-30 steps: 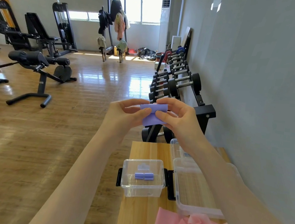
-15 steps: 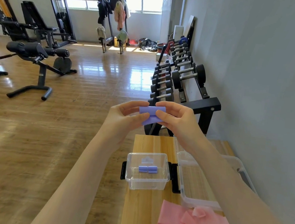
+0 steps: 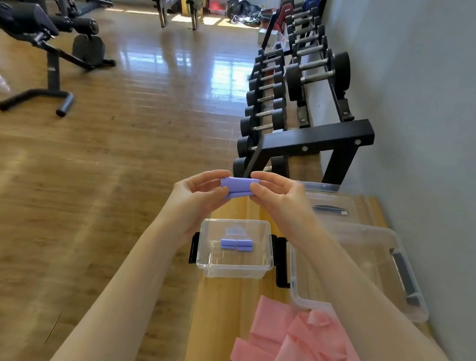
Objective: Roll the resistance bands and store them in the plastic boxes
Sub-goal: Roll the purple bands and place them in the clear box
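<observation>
Hands point(image 3: 196, 193) around rolled purple band point(image 3: 237, 187)

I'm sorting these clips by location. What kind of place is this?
Most likely a gym: a dumbbell rack lines the wall, a padded workout bench stands on the wooden floor, and both hands hold a purple resistance band.

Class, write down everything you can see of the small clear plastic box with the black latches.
The small clear plastic box stands upright and open, with no lid on it, on the wooden bench, below the two hands. Its walls are see-through, with rounded corners, and a black latch hangs at each short end. Inside, on its floor, lie rolled purple bands side by side. A larger clear box stands just to its right; contact cannot be told.
</observation>
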